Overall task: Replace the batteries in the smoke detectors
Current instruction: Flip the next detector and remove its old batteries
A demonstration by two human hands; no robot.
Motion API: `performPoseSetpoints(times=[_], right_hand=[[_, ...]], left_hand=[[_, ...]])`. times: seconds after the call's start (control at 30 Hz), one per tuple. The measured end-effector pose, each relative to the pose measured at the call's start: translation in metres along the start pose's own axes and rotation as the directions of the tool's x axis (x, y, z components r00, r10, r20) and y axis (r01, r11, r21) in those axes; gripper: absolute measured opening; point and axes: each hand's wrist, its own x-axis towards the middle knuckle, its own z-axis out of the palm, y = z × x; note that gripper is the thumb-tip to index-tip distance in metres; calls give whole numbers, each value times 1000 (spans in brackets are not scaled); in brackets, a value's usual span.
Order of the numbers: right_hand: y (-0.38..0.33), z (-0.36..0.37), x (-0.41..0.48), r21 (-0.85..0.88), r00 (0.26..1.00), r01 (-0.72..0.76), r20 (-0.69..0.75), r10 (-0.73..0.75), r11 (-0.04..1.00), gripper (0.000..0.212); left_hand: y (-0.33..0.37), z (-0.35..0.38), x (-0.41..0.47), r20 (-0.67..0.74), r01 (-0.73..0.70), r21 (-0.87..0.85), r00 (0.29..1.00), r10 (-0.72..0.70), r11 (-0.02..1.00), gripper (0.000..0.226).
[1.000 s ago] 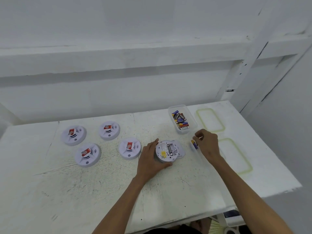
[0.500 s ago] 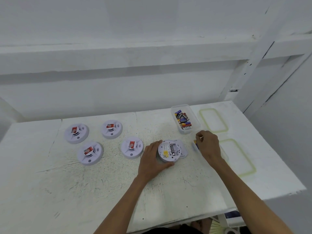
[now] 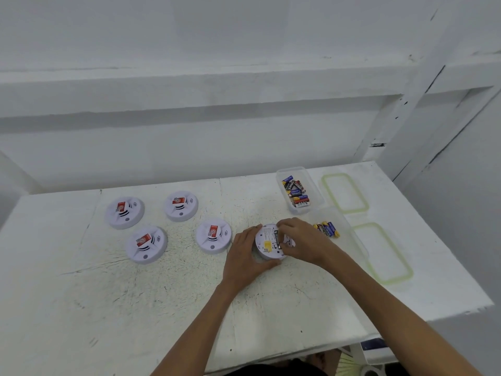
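Bare workroom / makeshift test bench, not home. White-painted walls [image 3: 189,36] w/ ledge, white beams [image 3: 423,85] at right, paint chipped. Rough white table [image 3: 135,308], scuffed, cracked paint. Batch work laid out: 4 detectors [image 3: 124,212] twd table's far-left corner, tub [image 3: 311,210] of batts nr far edge, 2 lids [image 3: 344,192] along right edge. No furnishings, decor.

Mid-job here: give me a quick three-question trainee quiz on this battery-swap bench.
1. How many smoke detectors lie face-up, untouched?
2. True or false: the left hand steadies the flipped detector.
3. The loose batteries lie: A) in a clear tray right of the flipped detector, B) on a face-up detector, C) on the floor.

Key: 1. Four, e.g. the nearest face-up detector. 2. True; the right hand works at its battery bay. 3. A.
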Motion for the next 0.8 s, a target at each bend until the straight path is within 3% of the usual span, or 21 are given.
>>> performPoseSetpoints(times=[0.23,0.8], right_hand=[[-2,-13,3,-91,994,36,108,-26,995,35],[-5,-5,3,-317,968,240,152,-201,917,28]], left_hand=[[-3,2,0,32,38,-11,999,-37,999,106],[0,1,0,63,25,2,998,-25,1000,98]])
